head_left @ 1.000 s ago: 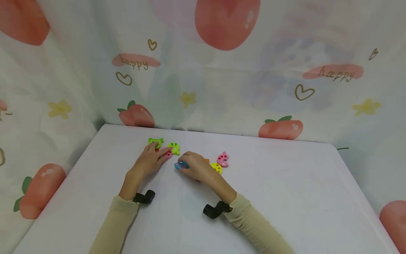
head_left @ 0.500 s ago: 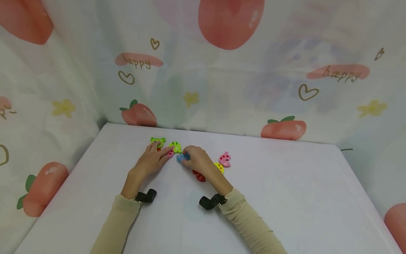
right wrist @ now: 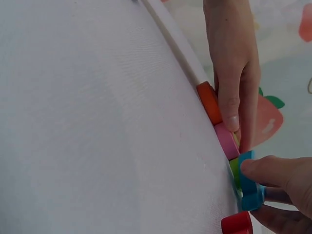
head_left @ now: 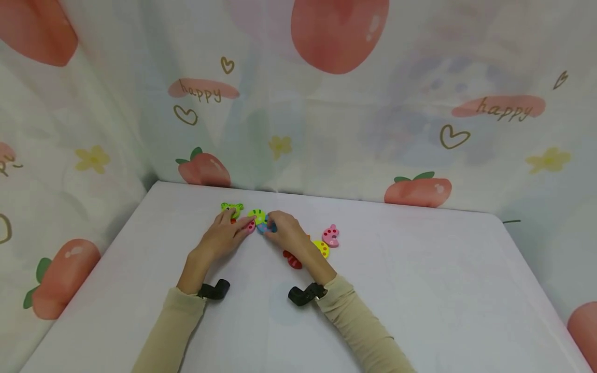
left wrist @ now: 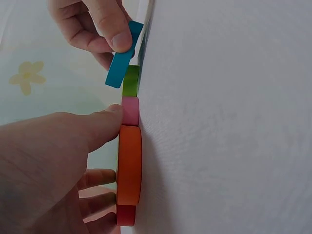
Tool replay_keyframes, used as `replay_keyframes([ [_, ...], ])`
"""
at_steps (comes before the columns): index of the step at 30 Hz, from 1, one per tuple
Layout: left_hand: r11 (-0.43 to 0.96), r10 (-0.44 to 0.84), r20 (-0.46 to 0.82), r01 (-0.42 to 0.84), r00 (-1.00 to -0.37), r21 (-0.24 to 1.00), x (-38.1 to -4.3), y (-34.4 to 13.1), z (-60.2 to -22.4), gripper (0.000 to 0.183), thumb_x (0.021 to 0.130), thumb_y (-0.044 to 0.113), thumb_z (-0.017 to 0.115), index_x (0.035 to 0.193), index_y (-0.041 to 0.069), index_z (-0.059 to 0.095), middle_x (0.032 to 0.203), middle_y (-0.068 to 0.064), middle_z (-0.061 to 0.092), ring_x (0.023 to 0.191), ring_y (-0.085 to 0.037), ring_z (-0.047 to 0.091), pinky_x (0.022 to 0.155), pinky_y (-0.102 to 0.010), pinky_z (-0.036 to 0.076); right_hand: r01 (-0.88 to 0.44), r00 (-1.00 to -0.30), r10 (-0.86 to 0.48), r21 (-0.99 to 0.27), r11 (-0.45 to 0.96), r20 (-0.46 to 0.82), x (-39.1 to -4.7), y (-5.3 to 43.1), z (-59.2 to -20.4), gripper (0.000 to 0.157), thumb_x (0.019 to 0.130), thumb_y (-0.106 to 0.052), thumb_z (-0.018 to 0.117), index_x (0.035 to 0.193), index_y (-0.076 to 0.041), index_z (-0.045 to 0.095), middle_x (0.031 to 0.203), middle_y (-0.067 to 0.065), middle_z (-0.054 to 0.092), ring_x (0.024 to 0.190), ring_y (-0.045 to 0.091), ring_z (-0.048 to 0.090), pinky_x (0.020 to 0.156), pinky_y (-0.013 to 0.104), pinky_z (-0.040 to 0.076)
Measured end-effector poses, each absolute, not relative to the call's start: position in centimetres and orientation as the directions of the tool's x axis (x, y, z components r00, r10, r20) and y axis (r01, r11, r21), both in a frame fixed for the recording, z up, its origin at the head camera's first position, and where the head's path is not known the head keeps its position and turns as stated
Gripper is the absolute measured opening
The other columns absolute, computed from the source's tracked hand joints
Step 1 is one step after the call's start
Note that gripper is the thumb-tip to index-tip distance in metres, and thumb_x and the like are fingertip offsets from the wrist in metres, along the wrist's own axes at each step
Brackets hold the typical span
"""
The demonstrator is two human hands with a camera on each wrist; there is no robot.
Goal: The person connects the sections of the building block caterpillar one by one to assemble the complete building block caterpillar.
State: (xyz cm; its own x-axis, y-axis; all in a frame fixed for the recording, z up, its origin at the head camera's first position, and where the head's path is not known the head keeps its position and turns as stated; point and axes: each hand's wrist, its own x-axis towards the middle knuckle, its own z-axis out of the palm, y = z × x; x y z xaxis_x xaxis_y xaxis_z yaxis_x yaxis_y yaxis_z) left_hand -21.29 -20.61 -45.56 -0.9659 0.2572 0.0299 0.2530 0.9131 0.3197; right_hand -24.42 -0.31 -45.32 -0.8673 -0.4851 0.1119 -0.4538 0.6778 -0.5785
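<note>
My right hand [head_left: 290, 234] pinches a blue puzzle-like toy piece [right wrist: 250, 183] between thumb and fingers. The left wrist view shows that blue piece tilted, just beside a green piece [left wrist: 130, 81]. My left hand [head_left: 220, 234] lies over a joined row of thick pieces, thumb touching a pink piece [left wrist: 130, 111], other fingers along the orange piece [left wrist: 130, 165] and a red piece [left wrist: 126, 215]. Fairly straight fingers reach to a green animal-head piece [head_left: 233, 207] at the row's left end. That hand hides part of the row in the head view.
Right of the row lie a red piece [head_left: 293, 260], a yellow spotted piece [head_left: 322, 248] and a pink spotted piece [head_left: 331, 236] on the white table [head_left: 420, 290]. A patterned cloth [head_left: 326, 119] hangs behind the table. Each wrist wears a black camera mount [head_left: 304, 295].
My right hand has carried the blue piece leftward and away from me, up to the green piece. The left hand has stayed on the row.
</note>
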Motion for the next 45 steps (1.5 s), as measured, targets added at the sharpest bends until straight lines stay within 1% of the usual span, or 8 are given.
replay_keyframes([
  [3, 0.914, 0.260, 0.041, 0.260, -0.965, 0.312, -21.3, -20.5, -45.5, 0.042, 0.100, 0.033, 0.051, 0.141, 0.024, 0.052, 0.151, -0.028, 0.032, 0.140, -0.048, 0.030, 0.111, -0.062, 0.032, -0.459, -0.868, -0.481, -0.562, 0.688, 0.121, -24.5, -0.4, -45.3, 0.017, 0.087, -0.018, 0.073, 0.095, -0.005, 0.064, 0.101, 0.008, 0.068, 0.088, 0.019, 0.058, 0.085, 0.033, 0.055],
  [10, 0.919, 0.248, 0.032, 0.246, -0.968, 0.310, -21.1, -20.4, -45.3, 0.042, 0.100, 0.033, 0.052, 0.141, 0.024, 0.052, 0.151, -0.029, 0.031, 0.142, -0.047, 0.028, 0.112, -0.062, 0.031, -0.508, -0.848, -0.504, -0.518, 0.688, 0.161, -24.3, -0.6, -45.2, 0.016, 0.087, -0.018, 0.073, 0.095, -0.005, 0.068, 0.098, 0.007, 0.071, 0.093, 0.020, 0.063, 0.087, 0.035, 0.054],
  [15, 0.918, 0.246, 0.025, 0.241, -0.969, 0.316, -21.1, -20.4, -45.3, 0.042, 0.100, 0.033, 0.051, 0.142, 0.024, 0.051, 0.151, -0.029, 0.030, 0.142, -0.047, 0.027, 0.112, -0.063, 0.030, -0.541, -0.830, -0.526, -0.497, 0.679, 0.185, -24.3, -0.7, -45.6, 0.015, 0.087, -0.018, 0.073, 0.093, -0.006, 0.070, 0.094, 0.005, 0.072, 0.089, 0.020, 0.063, 0.084, 0.033, 0.054],
  [21, 0.920, 0.251, 0.020, 0.245, -0.968, 0.306, -21.3, -20.4, -45.4, 0.043, 0.101, 0.034, 0.050, 0.142, 0.025, 0.050, 0.151, -0.029, 0.030, 0.142, -0.047, 0.027, 0.113, -0.063, 0.030, -0.566, -0.818, -0.533, -0.468, 0.679, 0.215, -24.4, -0.7, -46.0, 0.015, 0.086, -0.019, 0.074, 0.092, -0.006, 0.071, 0.094, 0.004, 0.073, 0.089, 0.020, 0.064, 0.084, 0.033, 0.054],
  [26, 0.920, 0.251, 0.021, 0.245, -0.968, 0.306, -21.4, -20.4, -45.6, 0.043, 0.101, 0.035, 0.050, 0.143, 0.026, 0.050, 0.151, -0.028, 0.030, 0.142, -0.047, 0.027, 0.113, -0.063, 0.030, -0.567, -0.818, -0.533, -0.461, 0.682, 0.217, -24.3, -0.6, -46.0, 0.016, 0.086, -0.020, 0.075, 0.092, -0.006, 0.071, 0.099, 0.006, 0.073, 0.092, 0.021, 0.064, 0.086, 0.033, 0.054],
  [33, 0.922, 0.238, 0.025, 0.234, -0.971, 0.308, -21.2, -20.2, -45.5, 0.043, 0.101, 0.031, 0.051, 0.143, 0.024, 0.050, 0.151, -0.029, 0.031, 0.142, -0.047, 0.029, 0.110, -0.063, 0.034, -0.585, -0.803, -0.548, -0.479, 0.654, 0.233, -24.3, -0.5, -46.2, 0.014, 0.086, -0.017, 0.073, 0.092, -0.005, 0.072, 0.112, 0.012, 0.071, 0.102, 0.027, 0.065, 0.091, 0.037, 0.054],
  [40, 0.920, 0.231, 0.015, 0.223, -0.973, 0.322, -21.1, -19.9, -45.0, 0.042, 0.102, 0.031, 0.049, 0.142, 0.020, 0.051, 0.152, -0.035, 0.028, 0.140, -0.058, 0.024, 0.112, -0.065, 0.028, -0.577, -0.808, -0.541, -0.495, 0.649, 0.233, -24.2, -0.3, -46.2, 0.012, 0.086, -0.017, 0.073, 0.092, -0.005, 0.074, 0.116, 0.014, 0.070, 0.106, 0.029, 0.064, 0.092, 0.039, 0.054],
  [45, 0.922, 0.235, 0.008, 0.226, -0.972, 0.314, -21.1, -19.7, -45.0, 0.042, 0.102, 0.031, 0.048, 0.142, 0.019, 0.051, 0.151, -0.037, 0.028, 0.139, -0.060, 0.023, 0.112, -0.066, 0.027, -0.570, -0.806, -0.556, -0.512, 0.643, 0.200, -24.2, 0.1, -46.3, 0.014, 0.087, -0.018, 0.072, 0.095, -0.005, 0.073, 0.120, 0.015, 0.068, 0.112, 0.031, 0.063, 0.097, 0.040, 0.052],
])
